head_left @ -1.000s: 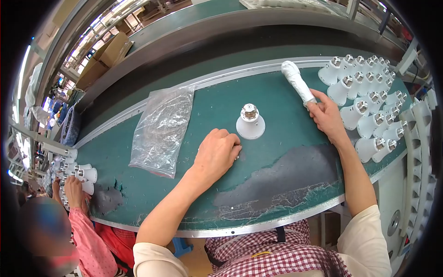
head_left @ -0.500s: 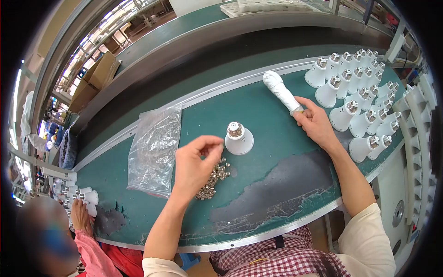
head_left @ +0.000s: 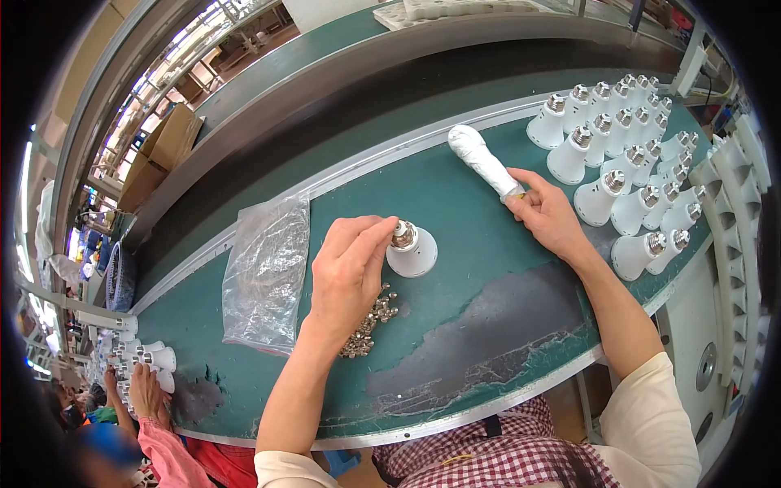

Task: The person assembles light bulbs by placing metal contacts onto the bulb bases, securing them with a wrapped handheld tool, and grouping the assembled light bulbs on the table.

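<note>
A white LED bulb (head_left: pixel 412 256) stands on its wide end on the green worktop, metal screw base upward. My left hand (head_left: pixel 351 272) is closed in a pinch, its fingertips at the top of that screw base; whatever is between them is too small and hidden to make out. Just below this hand lies a heap of small shiny metal caps (head_left: pixel 364 329), partly covered by the wrist. My right hand (head_left: pixel 547 213) grips the narrow end of a white-wrapped tool with a rounded head (head_left: pixel 482 163), pointing away from me to the upper left.
Several rows of white bulbs (head_left: pixel 614 191) stand at the right. A clear plastic bag (head_left: pixel 267 272) lies left of my left hand. Worn dark patches (head_left: pixel 496 325) mark the worktop. At the far left a co-worker's hand (head_left: pixel 146 392) touches other bulbs (head_left: pixel 163 358).
My left hand has moved up and right from beside the bulb to its screw base, fingers still pinched. The right hand keeps hold of the wrapped tool. The whole view has shifted slightly.
</note>
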Demonstrator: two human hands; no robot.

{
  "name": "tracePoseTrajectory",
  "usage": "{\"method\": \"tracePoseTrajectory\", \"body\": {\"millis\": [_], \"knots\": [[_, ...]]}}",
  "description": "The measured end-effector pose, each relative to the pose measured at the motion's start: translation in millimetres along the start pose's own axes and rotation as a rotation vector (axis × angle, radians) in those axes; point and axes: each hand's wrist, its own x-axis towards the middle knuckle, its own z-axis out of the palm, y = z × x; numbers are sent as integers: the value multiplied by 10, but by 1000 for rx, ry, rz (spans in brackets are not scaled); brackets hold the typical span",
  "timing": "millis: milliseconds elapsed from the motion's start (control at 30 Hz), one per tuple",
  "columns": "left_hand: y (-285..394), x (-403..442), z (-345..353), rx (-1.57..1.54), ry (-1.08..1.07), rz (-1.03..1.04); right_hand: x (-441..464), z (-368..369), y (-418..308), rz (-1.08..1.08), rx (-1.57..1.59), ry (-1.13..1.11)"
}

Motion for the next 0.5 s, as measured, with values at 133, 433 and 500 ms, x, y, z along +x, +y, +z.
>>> {"method": "tracePoseTrajectory", "body": {"millis": [133,433,500], "knots": [[10,-36,23,-4,4,-9,-4,15,22,-27,-16,18],[20,-48,36,-46,-2,-47,-17,24,47,-84,-58,21],[-1,-22,52,-359,-13,-394,-22,27,31,-88,-57,23]]}}
